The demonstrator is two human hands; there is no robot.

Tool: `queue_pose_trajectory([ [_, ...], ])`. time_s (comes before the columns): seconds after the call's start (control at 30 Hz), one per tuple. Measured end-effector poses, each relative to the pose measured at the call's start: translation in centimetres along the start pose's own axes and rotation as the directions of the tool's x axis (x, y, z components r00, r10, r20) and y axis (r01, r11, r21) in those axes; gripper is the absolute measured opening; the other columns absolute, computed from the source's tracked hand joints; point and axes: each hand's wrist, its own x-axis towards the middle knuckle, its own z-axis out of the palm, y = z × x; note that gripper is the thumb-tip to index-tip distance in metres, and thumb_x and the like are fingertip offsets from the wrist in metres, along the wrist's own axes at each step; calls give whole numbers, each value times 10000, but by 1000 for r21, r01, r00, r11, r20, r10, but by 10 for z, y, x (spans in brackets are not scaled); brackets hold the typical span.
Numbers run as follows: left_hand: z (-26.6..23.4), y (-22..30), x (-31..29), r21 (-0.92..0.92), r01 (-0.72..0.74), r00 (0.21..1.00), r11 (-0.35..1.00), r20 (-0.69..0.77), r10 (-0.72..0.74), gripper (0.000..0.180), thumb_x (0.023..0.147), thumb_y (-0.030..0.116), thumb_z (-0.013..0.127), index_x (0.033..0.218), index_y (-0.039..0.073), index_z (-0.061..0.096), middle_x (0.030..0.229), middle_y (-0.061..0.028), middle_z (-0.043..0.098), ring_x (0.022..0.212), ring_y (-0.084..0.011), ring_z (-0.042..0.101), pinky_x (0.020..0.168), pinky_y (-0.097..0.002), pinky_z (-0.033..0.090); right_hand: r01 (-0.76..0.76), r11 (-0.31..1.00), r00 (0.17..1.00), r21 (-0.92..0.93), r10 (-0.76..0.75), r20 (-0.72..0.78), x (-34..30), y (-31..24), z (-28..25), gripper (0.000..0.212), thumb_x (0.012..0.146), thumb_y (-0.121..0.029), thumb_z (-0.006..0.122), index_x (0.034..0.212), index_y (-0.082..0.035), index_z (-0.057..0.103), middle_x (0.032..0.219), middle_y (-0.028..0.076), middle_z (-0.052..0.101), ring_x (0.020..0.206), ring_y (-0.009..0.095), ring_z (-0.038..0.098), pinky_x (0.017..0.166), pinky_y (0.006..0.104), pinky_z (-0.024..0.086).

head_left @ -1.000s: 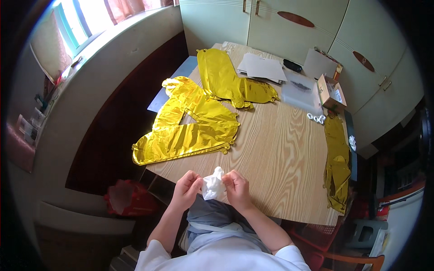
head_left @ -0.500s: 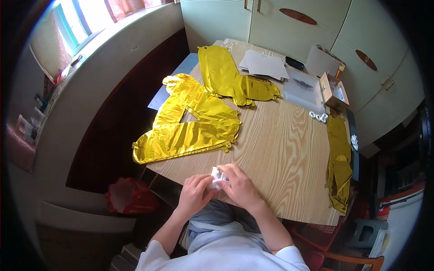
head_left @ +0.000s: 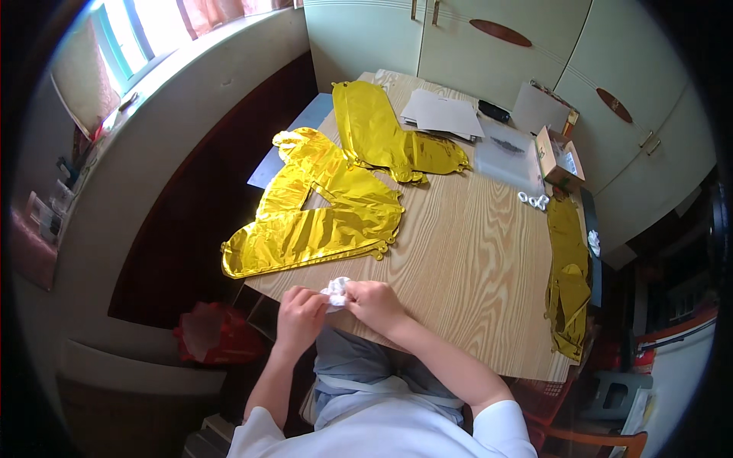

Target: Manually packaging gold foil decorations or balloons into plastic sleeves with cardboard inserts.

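Note:
A crumpled white bundle (head_left: 336, 291), looking like thin paper or ribbon, is held between my hands at the table's near edge. My left hand (head_left: 301, 311) pinches its left side with closed fingers. On the other side my right hand (head_left: 372, 304) is curled around the bundle, its thumb and fingertips pressed together. The exact kind of material is too small to make out. Just beyond my hands lies a flat, uninflated gold foil balloon (head_left: 321, 229), wrinkled and shiny. Behind it another gold foil balloon (head_left: 370, 126) is spread out.
A third gold foil piece (head_left: 567, 275) hangs along the right edge of the wood-grain table (head_left: 466, 267). Small white rings (head_left: 533, 200) lie near an open cardboard box (head_left: 560, 159). White sheets (head_left: 441, 114) are stacked at the back. A red bag (head_left: 217, 333) is low on the left.
Both hands have moved left with the white bundle. My right hand has turned and closed into a tighter grip, and more of the bundle shows above the fingers.

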Motion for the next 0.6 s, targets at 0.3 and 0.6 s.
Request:
queue_pose_trajectory([
  [0.3,-17,-2,7,96,8,999,995,-33,-4,152,749,87,698,897,90,661,926,-57,630,886,-261,591,787,-387,447,205,973,977,106,-197,-86,24,-4,22,45,828,-103,594,801,-68,605,757,131,629,819,316,633,715,435,527],
  [0.6,-8,-19,0,42,-48,997,998,61,46,272,757,87,719,1026,113,698,989,-35,637,925,-241,597,833,-384,474,16,984,993,-175,5,119,40,2,-20,368,827,-443,689,923,-91,651,1003,86,660,923,249,620,780,394,526],
])
